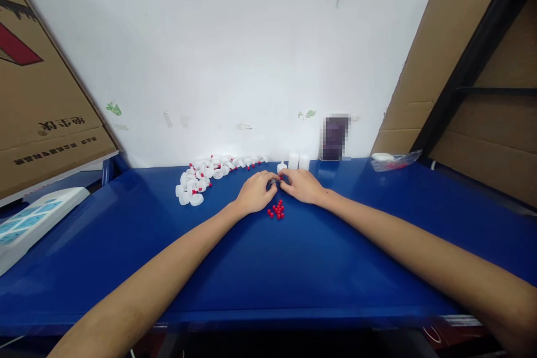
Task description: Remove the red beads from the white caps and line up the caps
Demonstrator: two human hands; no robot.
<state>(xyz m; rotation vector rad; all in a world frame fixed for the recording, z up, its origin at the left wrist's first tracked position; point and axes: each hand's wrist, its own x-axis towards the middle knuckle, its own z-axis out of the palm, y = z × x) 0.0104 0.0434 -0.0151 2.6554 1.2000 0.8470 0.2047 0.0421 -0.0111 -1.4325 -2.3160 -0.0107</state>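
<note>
My left hand (pixel 257 191) is closed, its fingertips pinching a small pale piece (pixel 273 181) whose kind is hard to make out. Facing it, my right hand (pixel 304 185) is closed at the fingertips around a small red cap (pixel 281 177), partly hidden by the fingers. Several more loose red caps (pixel 277 210) lie on the blue table (pixel 268 268) just in front of both hands. Behind the hands stands a short white piece with a narrow spout (pixel 282 167), beside two white cylindrical containers (pixel 293 160).
A heap of white lids (pixel 205 175), some with red tips, spreads to the left along the wall. A power strip (pixel 37 218) lies far left, by a cardboard box (pixel 46 95). Back right are a clear plastic bag (pixel 396 163) and a pixelated dark object (pixel 334 139).
</note>
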